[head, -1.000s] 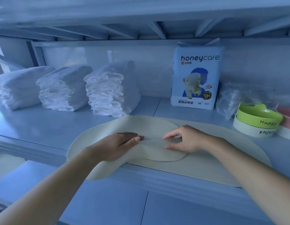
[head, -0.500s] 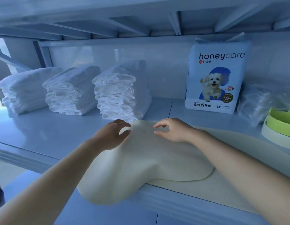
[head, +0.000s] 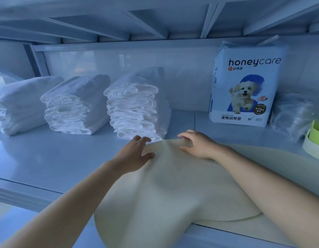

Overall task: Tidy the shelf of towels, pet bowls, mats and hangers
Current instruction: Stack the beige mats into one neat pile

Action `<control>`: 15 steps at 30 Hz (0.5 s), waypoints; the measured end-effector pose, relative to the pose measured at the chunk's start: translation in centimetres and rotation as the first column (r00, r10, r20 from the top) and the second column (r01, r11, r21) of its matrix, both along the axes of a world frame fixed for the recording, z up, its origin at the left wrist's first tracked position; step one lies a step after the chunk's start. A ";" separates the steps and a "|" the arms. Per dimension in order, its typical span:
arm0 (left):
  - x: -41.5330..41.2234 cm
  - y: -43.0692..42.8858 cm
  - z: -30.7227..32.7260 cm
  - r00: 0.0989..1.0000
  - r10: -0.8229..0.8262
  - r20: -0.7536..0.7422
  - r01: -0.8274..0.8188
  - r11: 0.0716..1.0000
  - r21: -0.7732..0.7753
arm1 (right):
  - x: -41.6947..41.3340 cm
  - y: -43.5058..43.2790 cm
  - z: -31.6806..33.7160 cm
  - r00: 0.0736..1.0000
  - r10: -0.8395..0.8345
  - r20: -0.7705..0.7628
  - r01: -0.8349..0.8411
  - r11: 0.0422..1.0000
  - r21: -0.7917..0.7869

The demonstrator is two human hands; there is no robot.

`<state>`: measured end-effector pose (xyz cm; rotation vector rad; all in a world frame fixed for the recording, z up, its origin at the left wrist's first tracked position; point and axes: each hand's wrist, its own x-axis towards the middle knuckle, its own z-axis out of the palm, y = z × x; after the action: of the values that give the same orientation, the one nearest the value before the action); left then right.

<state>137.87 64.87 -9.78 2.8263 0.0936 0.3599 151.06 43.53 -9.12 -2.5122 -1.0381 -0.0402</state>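
Head view: left hand (head: 135, 154) and right hand (head: 196, 144), both hands pinching the far rim of a cream, round, floppy mat (head: 173, 185) on the pale blue metal shelf (head: 56, 158), beside a stack of folded white towels (head: 133, 111). The mat looks limp and sags off the near edge. An even pull toward the far side should square it over the second cream mat (head: 273, 158) beneath.

Your shelf (head: 47, 158) carried left towel stack (head: 17, 104), middle towel stack (head: 72, 106) and right towel stack (head: 135, 108) in row toward back (all white, folded). Honeycare pack (head: 244, 86) stood upright at back right, clear plastic bag (head: 292, 115) just beside it, green bowl (head: 317, 133) at right edge. Cream mat (head: 173, 194) lay at front, drooping over shelf lip.
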 end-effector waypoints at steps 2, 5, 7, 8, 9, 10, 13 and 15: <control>-0.5 -0.2 0.5 0.999 0.000 0.048 -0.001 0.999 0.032 | -0.7 -0.2 0.3 0.995 -0.004 0.104 -0.004 0.997 0.073; -1.8 -0.8 1.6 0.994 0.013 0.112 -0.016 1.000 0.027 | -2.2 -1.1 0.8 0.977 -0.014 0.211 -0.020 0.987 0.157; -2.9 -1.5 2.1 0.987 0.027 0.156 -0.031 0.999 0.027 | -3.4 -2.2 1.0 0.971 -0.003 0.239 -0.040 0.984 0.176; -3.5 -1.9 2.3 0.984 0.028 0.175 -0.034 0.999 0.028 | -4.0 -3.0 1.1 0.970 0.003 0.243 -0.049 0.982 0.183; -4.2 -2.4 2.5 0.981 0.033 0.193 -0.039 0.999 0.027 | -4.6 -3.7 1.1 0.970 0.010 0.243 -0.058 0.981 0.188; -5.0 -3.1 2.7 0.977 0.043 0.210 -0.050 0.998 0.029 | -5.3 -4.5 1.1 0.970 0.020 0.242 -0.068 0.979 0.191; -7.2 -5.2 3.0 0.963 0.073 0.259 -0.084 0.996 0.030 | -7.1 -6.4 1.2 0.966 0.053 0.253 -0.106 0.973 0.203; -8.5 -6.7 3.2 0.955 0.092 0.281 -0.101 0.995 0.015 | -8.1 -7.4 1.4 0.963 0.058 0.265 -0.117 0.970 0.213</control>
<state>129.35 58.21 -6.56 2.7725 0.1678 0.7843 142.97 36.14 -7.72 -2.2913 -1.1714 -0.4448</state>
